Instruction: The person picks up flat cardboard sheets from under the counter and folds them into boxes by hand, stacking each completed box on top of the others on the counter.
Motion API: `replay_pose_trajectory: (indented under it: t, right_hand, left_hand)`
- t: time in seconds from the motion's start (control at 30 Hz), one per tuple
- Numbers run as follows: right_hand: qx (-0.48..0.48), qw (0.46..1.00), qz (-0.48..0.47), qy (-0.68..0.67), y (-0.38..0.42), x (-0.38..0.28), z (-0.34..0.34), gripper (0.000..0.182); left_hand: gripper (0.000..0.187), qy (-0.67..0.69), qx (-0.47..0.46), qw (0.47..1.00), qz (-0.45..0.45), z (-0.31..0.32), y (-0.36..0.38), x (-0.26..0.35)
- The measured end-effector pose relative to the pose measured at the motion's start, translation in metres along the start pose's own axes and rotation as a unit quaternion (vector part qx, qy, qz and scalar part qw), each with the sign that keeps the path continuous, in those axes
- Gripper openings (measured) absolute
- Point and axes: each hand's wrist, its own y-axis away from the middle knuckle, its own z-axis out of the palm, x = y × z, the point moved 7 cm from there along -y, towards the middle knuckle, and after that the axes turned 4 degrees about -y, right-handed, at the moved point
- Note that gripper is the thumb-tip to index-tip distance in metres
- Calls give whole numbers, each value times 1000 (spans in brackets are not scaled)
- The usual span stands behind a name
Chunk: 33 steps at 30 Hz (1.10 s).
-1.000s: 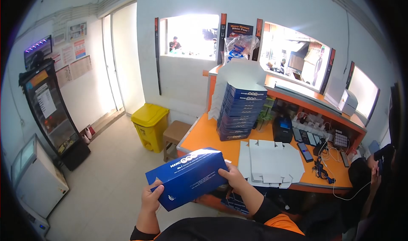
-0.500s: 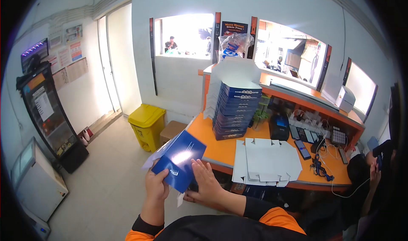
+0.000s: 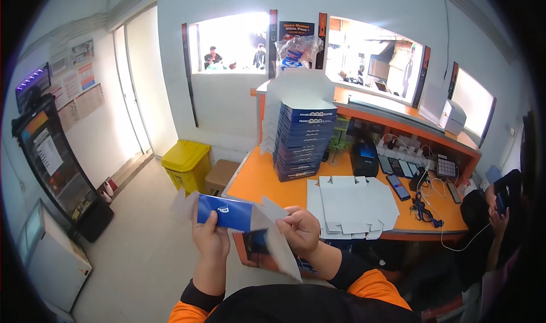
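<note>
Blue folding carton (image 3: pixel 241 214), partly folded, held before orange counter (image 3: pixel 242 187). Left hand (image 3: pixel 211 236) grasps blue panel, thumb on printed face, apparently steadying it; right hand (image 3: pixel 300 230) pinches pale flap (image 3: pixel 274 207), presumably controlling fold. Flat carton blanks (image 3: pixel 357 205) lie within reach, likely for convenience. Carton stack (image 3: pixel 303 143) behind: "MANG" legible, remainder uncertain. Poster (image 3: pixel 296 30): "Menu Hemat Bikin Puas".

Behind the yellow bin (image 3: pixel 186 166) rises a pale wall (image 3: pixel 227 104), its windows (image 3: pixel 227 36) glaring white. Just right of the bin stands a brown stool (image 3: pixel 222 176), then an orange counter (image 3: pixel 266 187). To its left come a pale door (image 3: pixel 151 75), a black glass-fronted fridge (image 3: pixel 63 178) and a white freezer (image 3: pixel 60 260); beige floor (image 3: pixel 139 237) spreads before it.
</note>
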Motion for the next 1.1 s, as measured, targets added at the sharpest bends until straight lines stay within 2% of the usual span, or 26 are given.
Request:
replay_pose_trajectory:
  t: [0.03, 0.1, 0.13, 0.2, 0.23, 0.33, 0.37, 0.47, 0.6, 0.7, 0.8, 0.83, 0.93, 1.03, 1.07, 1.1]
  right_hand:
    - [-29, 992, -94, 82, -6, -19, 4, 15]
    - [-69, 971, -187, 134, -16, -41, 21, 14]
    - [-93, 956, -223, 166, -16, -48, 28, 14]
    - [-121, 953, -198, 196, -15, -33, 33, 15]
    - [-136, 950, -187, 211, -15, -26, 34, 15]
    - [-156, 969, -144, 129, -15, -21, 26, 14]
    - [-190, 968, -124, 105, -11, -20, 30, 14]
    - [-193, 969, -116, 99, -4, -19, 30, 14]
    - [-176, 971, -122, 111, -1, -11, 27, 14]
    - [-195, 968, -112, 110, 4, -19, 33, 15]
    - [-97, 971, -124, 179, 1, -16, 29, 16]
    - [-83, 963, -138, 215, 0, -16, 29, 17]
    - [-83, 962, -149, 215, -1, -13, 31, 14]
    - [-159, 969, -97, 164, -5, -9, 25, 9]
    - [-139, 985, -22, 99, -8, 4, 12, 15]
    - [-93, 987, 131, -27, -10, 23, 0, 22]
  left_hand:
    - [51, -32, -5, 999, 33, 0, 0, -1]
    - [49, -135, -25, 985, 104, 0, 2, -9]
    - [48, -156, -68, 979, 110, 3, 5, -16]
    - [47, -195, -155, 960, 126, 19, 12, -21]
    - [38, -16, -177, 984, 26, 35, 12, -22]
    - [36, 62, -187, 974, -115, 35, -6, -35]
    - [37, 64, -218, 968, -109, 39, -9, -36]
    - [40, 88, -182, 966, -163, 41, -4, -46]
    - [41, 60, -126, 977, -158, 38, -2, -56]
    - [42, 47, -156, 973, -165, 31, -7, -59]
    - [41, 80, -207, 948, -230, 35, 6, -64]
    - [42, 44, -199, 950, -236, 31, 10, -64]
    - [41, 40, -230, 945, -230, 24, 10, -66]
    - [35, -5, -215, 955, -205, 29, 24, -56]
    - [37, -10, -254, 933, -254, 28, 31, -61]
    - [41, -16, -292, 908, -301, 24, 40, -64]
